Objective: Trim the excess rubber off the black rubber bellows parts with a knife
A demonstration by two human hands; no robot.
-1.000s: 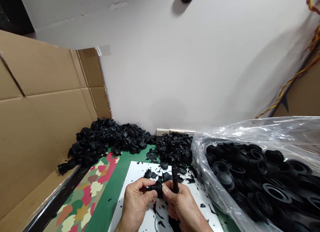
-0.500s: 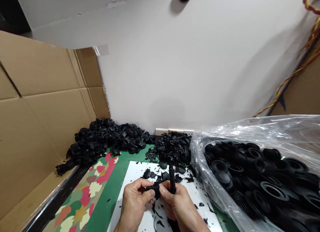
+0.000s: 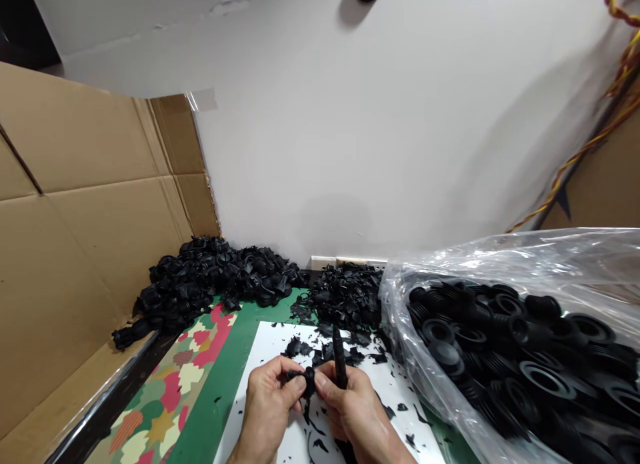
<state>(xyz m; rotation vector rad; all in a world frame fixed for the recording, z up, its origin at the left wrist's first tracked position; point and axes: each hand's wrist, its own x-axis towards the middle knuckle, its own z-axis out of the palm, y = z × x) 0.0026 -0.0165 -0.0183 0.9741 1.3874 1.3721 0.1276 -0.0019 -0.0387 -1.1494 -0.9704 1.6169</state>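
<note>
My left hand (image 3: 267,407) pinches a small black ribbed rubber part (image 3: 306,379) from its left side, low in the middle of the view. Against the same part rests the thumb of my right hand (image 3: 353,411), which also grips a slim black tool (image 3: 339,359) that points up and away from me. Both hands hover over a white sheet (image 3: 273,347) strewn with black rubber shavings (image 3: 320,349).
At the right, a clear plastic bag (image 3: 500,257) holds many black rubber parts (image 3: 505,347). A heap of the same parts (image 3: 215,277) lies at the back left against a cardboard wall (image 3: 85,217); scraps (image 3: 347,294) are piled at the back centre. A patterned green mat (image 3: 200,377) covers the table.
Both hands have shifted slightly left and down while working the part. The tool tip has moved a little to the left.
</note>
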